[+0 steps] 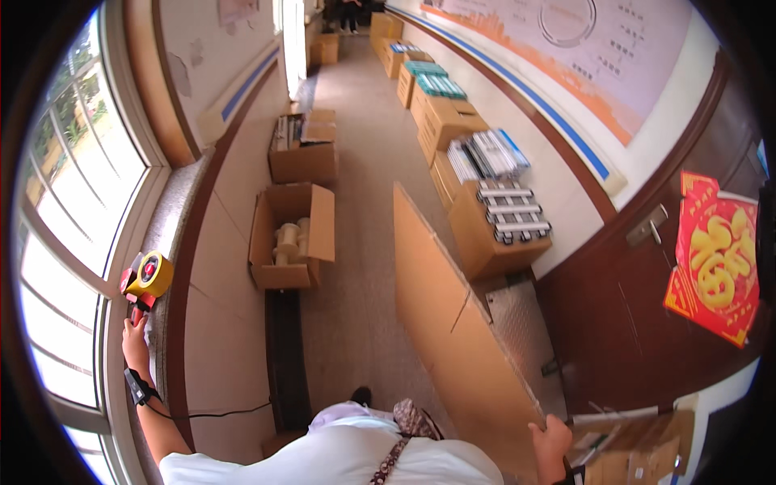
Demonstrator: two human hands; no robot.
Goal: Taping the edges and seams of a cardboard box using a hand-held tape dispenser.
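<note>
At the window sill on the left, my left hand (pixel 136 343) is closed round the handle of a red tape dispenser (pixel 139 301) loaded with a roll of yellow tape (pixel 153 273). The dispenser is over or on the sill; I cannot tell whether it rests there. My right hand (pixel 551 440), low on the right, grips the near edge of a large flat cardboard sheet (pixel 453 323). That sheet stands upright and tilted, stretching away from me into the corridor. Black bands circle both wrists, and a dark cable runs from the left one.
Along the left wall stand an open carton (pixel 319 234) holding cream spools (pixel 288 242) and another filled carton (pixel 303 162). Stacked boxes (pixel 444 121) line the right wall, one topped with metal-looking parts (pixel 517 212). A brown door (pixel 614 323) is at right. Far off stands a person (pixel 350 12).
</note>
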